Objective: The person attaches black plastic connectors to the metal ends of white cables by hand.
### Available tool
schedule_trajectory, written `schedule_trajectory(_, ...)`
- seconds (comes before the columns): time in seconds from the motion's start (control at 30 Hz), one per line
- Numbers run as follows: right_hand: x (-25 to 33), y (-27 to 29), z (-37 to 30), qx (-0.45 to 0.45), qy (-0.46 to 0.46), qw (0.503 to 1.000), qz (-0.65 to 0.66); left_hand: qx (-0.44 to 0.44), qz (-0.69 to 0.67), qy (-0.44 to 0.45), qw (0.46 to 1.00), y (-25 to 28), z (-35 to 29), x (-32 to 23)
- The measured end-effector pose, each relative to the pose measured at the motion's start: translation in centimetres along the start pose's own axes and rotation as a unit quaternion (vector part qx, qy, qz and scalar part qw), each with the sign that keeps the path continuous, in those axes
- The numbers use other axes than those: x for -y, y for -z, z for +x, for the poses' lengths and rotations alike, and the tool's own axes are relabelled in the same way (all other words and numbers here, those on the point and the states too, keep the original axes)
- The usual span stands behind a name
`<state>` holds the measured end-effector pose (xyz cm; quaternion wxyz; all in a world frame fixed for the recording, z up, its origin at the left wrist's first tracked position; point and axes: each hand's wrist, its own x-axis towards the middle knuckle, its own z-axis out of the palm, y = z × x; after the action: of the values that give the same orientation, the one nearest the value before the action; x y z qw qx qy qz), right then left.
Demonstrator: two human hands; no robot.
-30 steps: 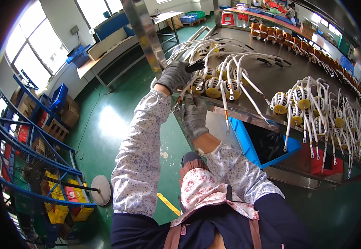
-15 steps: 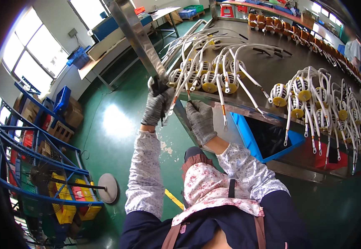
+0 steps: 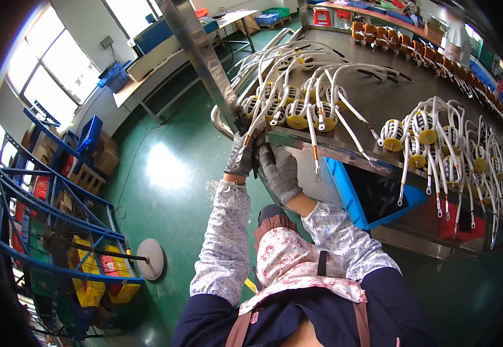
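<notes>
crowding white cable (image 3: 254,128) by table edge (image 3: 344,154) and wide floor (image 3: 141,202), left hand (image 3: 236,161) and right hand (image 3: 281,172): grips unclear.

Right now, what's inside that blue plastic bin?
The blue plastic bin holds many black pieces, too dark to identify; the bin's bottom, underneath them, is covered.

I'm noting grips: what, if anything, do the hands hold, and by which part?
Cannot be told: a white cable end overlaps the left hand, but any grip by it or the right hand is hidden.
</notes>
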<state>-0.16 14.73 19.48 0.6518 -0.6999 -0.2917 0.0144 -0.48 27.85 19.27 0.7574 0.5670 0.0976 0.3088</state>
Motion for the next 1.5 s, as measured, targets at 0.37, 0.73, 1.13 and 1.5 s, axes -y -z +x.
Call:
schedule_trajectory(0.37,0.6,-2.0,0.0,-0.079,-0.008,0.988,-0.132,0.056,0.000,0.032,0.998,0.6,0.4,-0.9)
schedule_trajectory(0.73,0.6,-1.3,1.0,-0.071,0.025,0.956,-0.283,0.014,-0.091,0.017,0.996,1.4,1.3,1.1)
schedule_trajectory(1.13,-2.4,0.4,4.7,0.227,-0.273,0.639,0.682,0.073,-0.094,0.056,0.991,3.1,0.0,1.1)
schedule_trajectory(1.5,-0.7,0.1,4.8,-0.006,0.070,0.997,0.014,0.031,-0.039,0.206,0.977,7.1,-12.5,3.7)
